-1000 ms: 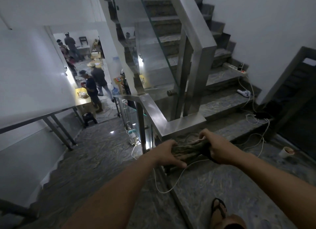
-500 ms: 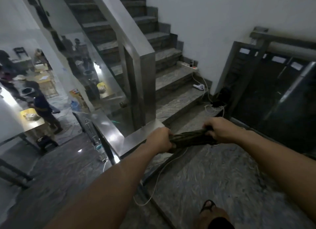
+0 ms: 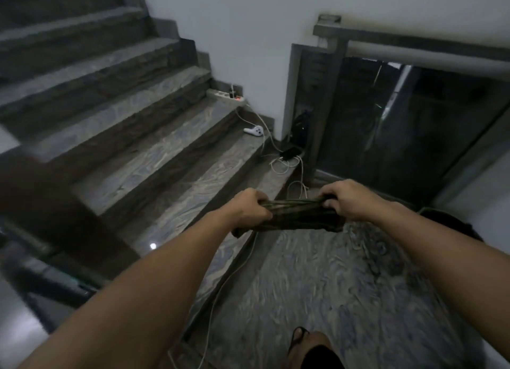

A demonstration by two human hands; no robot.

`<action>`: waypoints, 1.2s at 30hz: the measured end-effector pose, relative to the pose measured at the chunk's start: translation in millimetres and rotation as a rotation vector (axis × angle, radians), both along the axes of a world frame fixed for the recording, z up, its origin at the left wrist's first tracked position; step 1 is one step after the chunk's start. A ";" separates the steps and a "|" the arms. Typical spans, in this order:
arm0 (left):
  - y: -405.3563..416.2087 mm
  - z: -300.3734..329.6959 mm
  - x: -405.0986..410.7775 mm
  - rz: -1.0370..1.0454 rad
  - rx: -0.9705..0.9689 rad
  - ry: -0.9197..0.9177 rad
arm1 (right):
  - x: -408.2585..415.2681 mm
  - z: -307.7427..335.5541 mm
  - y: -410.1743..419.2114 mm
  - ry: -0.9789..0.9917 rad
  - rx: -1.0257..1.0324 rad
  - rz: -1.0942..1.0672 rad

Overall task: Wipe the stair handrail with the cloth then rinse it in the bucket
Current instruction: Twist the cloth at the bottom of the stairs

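Note:
A dark, striped cloth [image 3: 299, 215] is stretched between both hands above the marble landing. My left hand [image 3: 248, 207] grips its left end and my right hand [image 3: 349, 196] grips its right end, fingers curled tight. The stair handrail [image 3: 33, 203] is only a dark blur at the left edge. A dark rounded shape [image 3: 452, 224] sits on the floor behind my right forearm; I cannot tell whether it is the bucket.
Marble steps [image 3: 154, 137] rise to the upper left. On them lie a white power strip [image 3: 226, 96], a white controller [image 3: 255, 131] and loose white cables [image 3: 287, 164]. A dark glass door [image 3: 400, 126] stands at the right. My sandalled foot [image 3: 309, 344] is at the bottom.
The view has swung right, away from the steel handrail and the people below, toward the steps and the glass door. Both hands still hold the cloth, now pulled wider apart.

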State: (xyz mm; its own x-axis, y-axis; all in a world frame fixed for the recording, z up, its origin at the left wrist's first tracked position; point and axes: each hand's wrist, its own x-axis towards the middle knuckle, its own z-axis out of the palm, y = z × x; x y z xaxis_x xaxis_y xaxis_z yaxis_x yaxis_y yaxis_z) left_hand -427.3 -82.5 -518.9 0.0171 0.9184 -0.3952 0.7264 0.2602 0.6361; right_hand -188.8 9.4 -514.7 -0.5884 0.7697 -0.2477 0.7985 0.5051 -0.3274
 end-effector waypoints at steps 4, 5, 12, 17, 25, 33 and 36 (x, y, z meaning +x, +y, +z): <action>81.5 15.3 27.1 -0.080 0.001 0.136 | 31.7 14.3 64.2 -0.013 -0.019 -0.090; 101.3 20.0 34.1 -0.085 0.006 0.169 | 40.0 18.1 78.6 -0.028 -0.017 -0.112; 211.2 53.7 76.7 -0.098 0.082 0.244 | 89.3 48.4 156.2 -0.062 -0.003 -0.260; 273.9 64.0 108.1 -0.173 0.136 0.287 | 123.5 56.2 195.4 -0.077 0.021 -0.351; 382.7 30.5 176.1 -0.335 0.157 0.297 | 188.4 30.4 262.4 -0.104 -0.032 -0.525; 519.3 -89.1 276.6 -0.538 0.108 0.244 | 278.4 -78.3 352.9 -0.141 -0.110 -0.721; 550.5 -147.4 317.3 -0.595 0.105 0.230 | 309.0 -129.6 373.4 -0.158 -0.130 -0.790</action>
